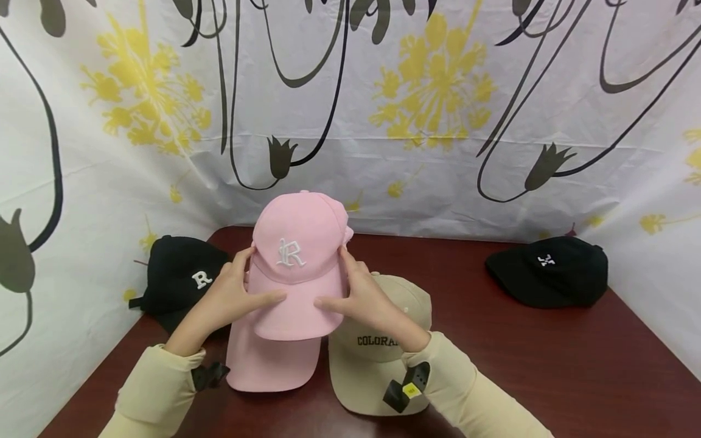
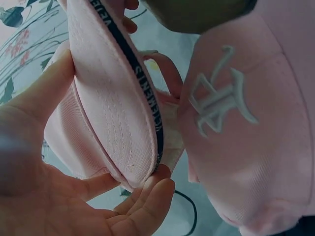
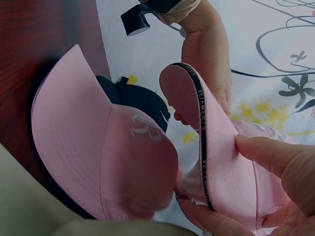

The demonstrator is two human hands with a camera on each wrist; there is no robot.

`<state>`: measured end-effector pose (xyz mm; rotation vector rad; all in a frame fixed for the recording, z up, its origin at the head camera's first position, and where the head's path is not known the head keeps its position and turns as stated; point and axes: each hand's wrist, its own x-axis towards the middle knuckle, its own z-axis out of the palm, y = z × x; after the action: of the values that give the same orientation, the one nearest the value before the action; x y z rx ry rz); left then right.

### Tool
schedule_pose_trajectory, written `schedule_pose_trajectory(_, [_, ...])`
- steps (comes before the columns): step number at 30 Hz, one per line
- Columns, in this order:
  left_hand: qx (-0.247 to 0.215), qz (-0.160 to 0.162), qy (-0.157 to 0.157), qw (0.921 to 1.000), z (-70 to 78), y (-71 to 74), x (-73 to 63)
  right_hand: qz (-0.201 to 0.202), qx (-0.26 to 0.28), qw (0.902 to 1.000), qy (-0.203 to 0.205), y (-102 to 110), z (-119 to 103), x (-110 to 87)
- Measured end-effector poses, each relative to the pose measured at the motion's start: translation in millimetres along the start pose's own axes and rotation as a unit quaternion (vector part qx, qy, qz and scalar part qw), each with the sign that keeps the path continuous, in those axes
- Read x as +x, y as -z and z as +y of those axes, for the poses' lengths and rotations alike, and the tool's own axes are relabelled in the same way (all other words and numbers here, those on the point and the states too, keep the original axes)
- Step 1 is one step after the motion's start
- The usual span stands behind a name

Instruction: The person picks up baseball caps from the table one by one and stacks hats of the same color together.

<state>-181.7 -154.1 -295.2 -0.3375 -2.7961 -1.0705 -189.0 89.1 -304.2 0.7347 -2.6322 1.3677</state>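
A pink cap (image 1: 298, 264) with a white embroidered R is held in the air by both hands. One side of its brim is gripped by the left hand (image 1: 235, 298) and the other by the right hand (image 1: 364, 292), with each thumb laid on the brim and the fingers (image 2: 152, 199) set along and under its edge. How far the crown's hollow is entered by the fingertips cannot be told. The brim edge is bound with a dark tape (image 3: 202, 125) lettered VETEMENTS.

With this cap taken as the clock's centre and twelve o'clock set at the back wall in the head view, a second pink cap (image 1: 274, 365) is seen toward six to seven o'clock, its crown mostly covered by the raised one. A gap is shown between the two in the right wrist view. A beige cap (image 1: 350, 380) is placed at four to five o'clock, its lettering partly hidden by the right wrist. A black cap with a white R (image 1: 177, 274) is found at nine o'clock, and a black cap with a small white emblem (image 1: 572, 274) at three, well apart.

These four are borne by a dark red table (image 1: 471, 322), which is enclosed at nine, twelve and three o'clock by white patterned fabric (image 1: 350, 121). A small black device (image 1: 210, 376) is worn at the left cuff, and another (image 1: 395, 396) at the right.
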Motion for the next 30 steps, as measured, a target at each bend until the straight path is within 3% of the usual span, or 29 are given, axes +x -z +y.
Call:
schedule_pose_trajectory(14, [0.002, -0.009, 0.001, 1.0000, -21.4, 5.1, -1.9, -0.012, 0.031, 0.9994, 0.009, -31, 3, 4.6])
schedule_pose_trajectory(18, [0.004, -0.025, 0.002, 0.9997, -28.8, 7.3, -3.7, -0.014, 0.054, 0.9984, -0.012, -43, 3, 4.0])
schedule_pose_trajectory(25, [0.001, -0.056, 0.000, 0.9985, -45.0, 8.9, -6.4, -0.016, 0.016, 0.9992, -0.032, -63, 3, 3.4])
schedule_pose_trajectory(30, [0.000, -0.072, 0.006, 0.9974, -57.3, 4.9, -8.8, -0.023, 0.027, 0.9987, -0.036, -74, 6, 1.5])
